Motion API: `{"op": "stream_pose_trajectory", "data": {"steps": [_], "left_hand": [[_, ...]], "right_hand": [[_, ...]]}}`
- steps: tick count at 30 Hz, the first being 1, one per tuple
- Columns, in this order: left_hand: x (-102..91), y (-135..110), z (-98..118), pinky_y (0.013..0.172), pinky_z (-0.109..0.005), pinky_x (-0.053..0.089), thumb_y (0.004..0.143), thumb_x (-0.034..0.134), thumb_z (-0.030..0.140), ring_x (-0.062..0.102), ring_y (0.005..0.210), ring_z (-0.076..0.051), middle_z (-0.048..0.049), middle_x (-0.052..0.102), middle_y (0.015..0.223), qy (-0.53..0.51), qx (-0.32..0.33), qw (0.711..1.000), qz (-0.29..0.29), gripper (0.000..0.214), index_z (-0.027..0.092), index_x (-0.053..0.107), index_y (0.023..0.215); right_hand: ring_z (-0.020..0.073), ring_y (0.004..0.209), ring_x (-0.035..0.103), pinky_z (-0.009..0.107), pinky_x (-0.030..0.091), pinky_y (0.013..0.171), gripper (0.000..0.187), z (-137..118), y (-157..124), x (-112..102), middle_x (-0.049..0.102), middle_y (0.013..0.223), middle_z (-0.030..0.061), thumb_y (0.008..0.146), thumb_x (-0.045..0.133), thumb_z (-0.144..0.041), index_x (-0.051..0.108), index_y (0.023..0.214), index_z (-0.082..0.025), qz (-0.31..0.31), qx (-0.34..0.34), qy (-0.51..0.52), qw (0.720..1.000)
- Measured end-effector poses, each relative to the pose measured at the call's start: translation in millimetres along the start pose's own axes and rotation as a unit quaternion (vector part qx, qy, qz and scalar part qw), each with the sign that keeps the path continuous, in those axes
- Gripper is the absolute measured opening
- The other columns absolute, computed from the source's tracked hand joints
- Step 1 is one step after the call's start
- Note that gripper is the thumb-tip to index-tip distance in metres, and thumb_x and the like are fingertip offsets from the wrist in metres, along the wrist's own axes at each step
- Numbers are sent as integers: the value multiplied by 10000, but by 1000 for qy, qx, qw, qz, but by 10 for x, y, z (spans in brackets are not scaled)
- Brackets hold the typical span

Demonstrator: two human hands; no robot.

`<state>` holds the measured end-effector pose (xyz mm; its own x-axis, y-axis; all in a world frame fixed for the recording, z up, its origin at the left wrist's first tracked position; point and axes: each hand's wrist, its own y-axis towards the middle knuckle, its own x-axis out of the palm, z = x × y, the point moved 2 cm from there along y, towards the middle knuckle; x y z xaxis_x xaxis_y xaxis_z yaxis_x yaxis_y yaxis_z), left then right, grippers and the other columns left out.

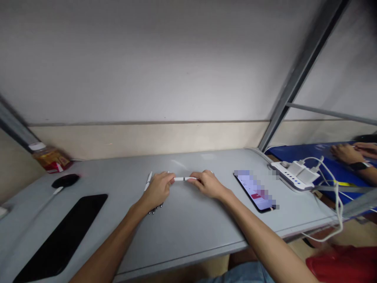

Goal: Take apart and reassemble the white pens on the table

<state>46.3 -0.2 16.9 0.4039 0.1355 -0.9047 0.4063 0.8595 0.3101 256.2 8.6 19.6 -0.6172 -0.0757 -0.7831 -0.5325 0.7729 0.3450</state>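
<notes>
A white pen [180,179] with a dark band near its middle lies level between my two hands, just above the grey table. The fingers of my left hand [159,189] are closed round its left end. Its right end sits in a pinch of my right hand [207,183]. More white pens [149,179] lie on the table beneath and beside my left hand. Their tips stick out below it, and my hand hides their middles.
A lit phone [255,192] and a white power strip [291,177] with plugs and cables are on the right. On the left are a black mat [63,237], a black round device [65,181] and a drink bottle [51,158]. Another person's hands [347,153] rest over a blue table.
</notes>
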Motion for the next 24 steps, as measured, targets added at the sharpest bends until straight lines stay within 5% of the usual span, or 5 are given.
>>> {"op": "stream_pose_trajectory", "data": {"steps": [5,10,14,17,24], "left_hand": [[-39,-5,65,761,-321,394,918,338,240,538,806,-188,-32,617,823,-27,12,999,29,260,212,594,883],[-113,-7,47,907,-366,380,937,373,355,515,1031,-205,-39,609,1095,-43,20,997,53,322,256,525,1203],[-135,-13,-181,907,-474,369,889,436,386,464,1102,-300,-97,580,1162,65,-110,985,115,332,215,543,1152],[-110,-22,-300,877,-505,387,874,431,423,442,1135,-341,-122,546,1216,94,-169,977,93,371,213,535,1162],[-4,-40,-245,901,-492,381,858,428,382,435,1161,-304,-106,520,1242,119,-143,982,22,326,236,550,1122]], "right_hand": [[97,528,412,214,310,510,327,46,67,45,476,572,-30,850,552,-470,632,789,-159,11,97,299,949],[146,739,566,254,468,638,288,147,116,-14,593,825,32,869,488,-462,548,992,-209,128,149,577,793],[84,439,339,167,302,394,270,243,85,-96,382,587,-67,881,510,-389,469,1126,-284,140,164,693,688],[71,410,232,142,163,348,371,267,62,-141,296,584,-81,870,548,-312,417,1214,-355,128,149,732,652],[60,420,210,137,122,356,424,258,67,-139,303,597,-79,873,555,-266,414,1256,-381,107,139,759,627]]}}
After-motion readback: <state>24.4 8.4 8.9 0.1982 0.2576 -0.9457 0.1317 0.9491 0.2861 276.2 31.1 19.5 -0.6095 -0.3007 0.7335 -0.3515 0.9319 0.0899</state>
